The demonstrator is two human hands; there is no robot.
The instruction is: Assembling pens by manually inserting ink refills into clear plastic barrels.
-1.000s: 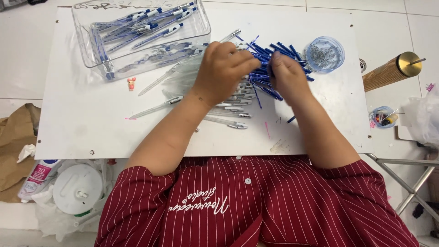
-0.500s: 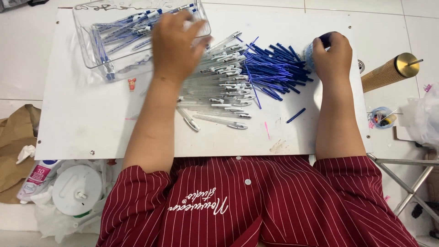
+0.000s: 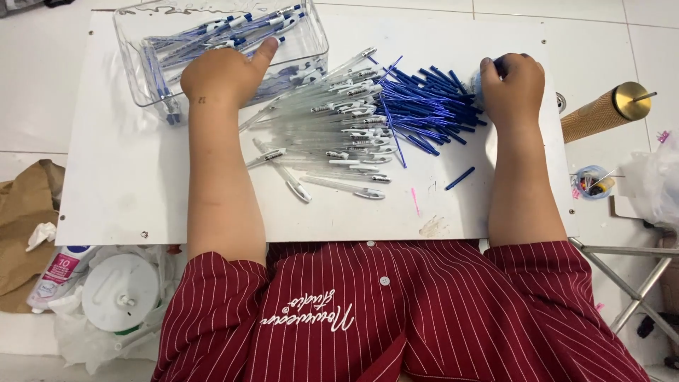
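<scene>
At the far left, off the white board surface (image 3: 127, 191), crumpled brown paper (image 3: 21, 212) lies on the floor, and near it a round white plastic lid (image 3: 120, 291) sits on clear bags beside a small white-and-pink packet (image 3: 56, 272).

On the far left part of the surface stands a clear rectangular plastic box (image 3: 141, 78). It holds assembled pens with clear barrels and blue caps (image 3: 212, 32), lying loosely along its length.

The left hand (image 3: 223, 74) rests at the near right edge of this box, fingers curled and thumb stretched out toward the pens inside; whether it grips anything I cannot tell.

Just right of the box, a heap of clear pen barrels with white ends (image 3: 346, 134) spreads across the middle of the surface, a few strays lying nearer the person. Touching it on the right is a pile of thin blue ink refills (image 3: 424, 106); one loose blue refill (image 3: 460, 178) lies apart, nearer.

The right hand (image 3: 513, 88) is closed over a small round clear container (image 3: 479, 81) at the far right, mostly hidden beneath the fingers.

Right of the surface lie a brown cardboard tube with a brass end (image 3: 601, 113) and a small clear cup of oddments (image 3: 590, 182).
</scene>
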